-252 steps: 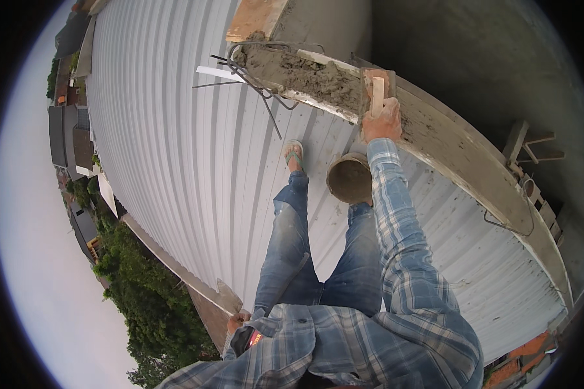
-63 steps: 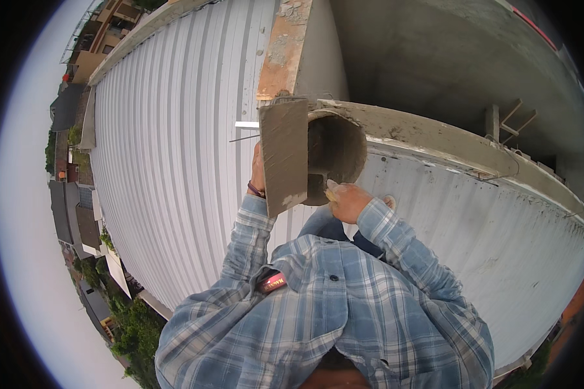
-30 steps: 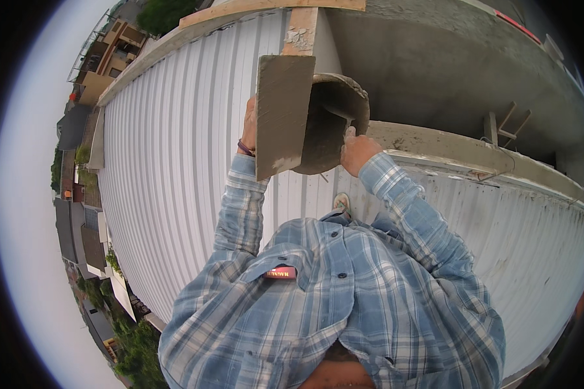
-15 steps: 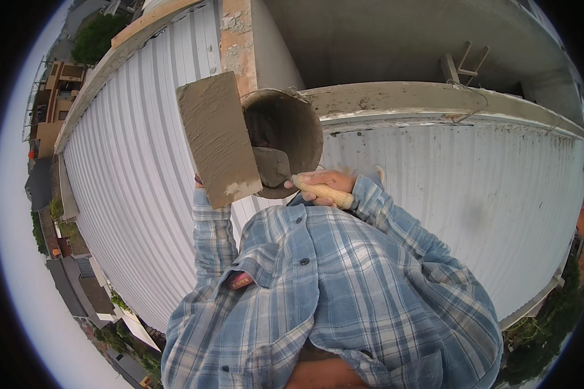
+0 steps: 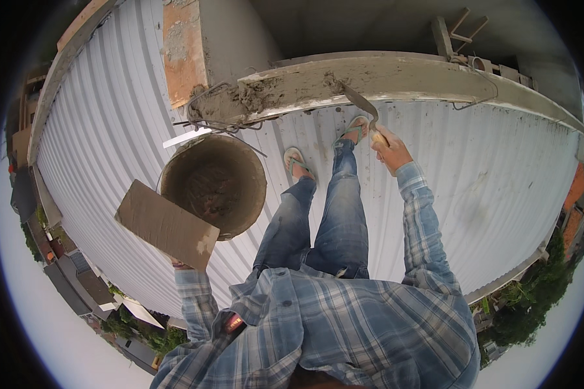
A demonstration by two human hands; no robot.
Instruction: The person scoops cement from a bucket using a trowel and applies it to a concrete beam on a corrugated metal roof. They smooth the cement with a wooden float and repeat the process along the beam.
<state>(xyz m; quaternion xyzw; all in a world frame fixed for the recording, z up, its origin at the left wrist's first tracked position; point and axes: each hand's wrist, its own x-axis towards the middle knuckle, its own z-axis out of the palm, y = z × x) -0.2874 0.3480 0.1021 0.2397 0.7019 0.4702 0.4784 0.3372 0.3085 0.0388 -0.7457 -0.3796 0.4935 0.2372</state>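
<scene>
My right hand (image 5: 392, 152) is closed around the wooden handle of a trowel (image 5: 361, 102). The blade points up and left, its tip at a lump of wet mortar (image 5: 333, 82) on the ledge (image 5: 402, 79). At lower left, my left hand (image 5: 180, 264) is mostly hidden beneath a flat rectangular plastering board (image 5: 167, 223), which it holds from below. A thin grey smear covers the board's upper face. Beside and partly behind the board stands a round bucket (image 5: 256, 170) with mortar inside.
Ribbed metal roofing (image 5: 454, 194) lies under my feet and on both sides. Bent wires (image 5: 224, 124) stick out near the bucket and from the ledge. An orange-brown plank (image 5: 183, 55) edges a concrete column (image 5: 237, 39). Rooftops and trees lie beyond the roof's edge.
The trowel has come out of the bucket and moved up and right to the ledge. In the picture, the bucket and board now sit lower and further left, and my legs show.
</scene>
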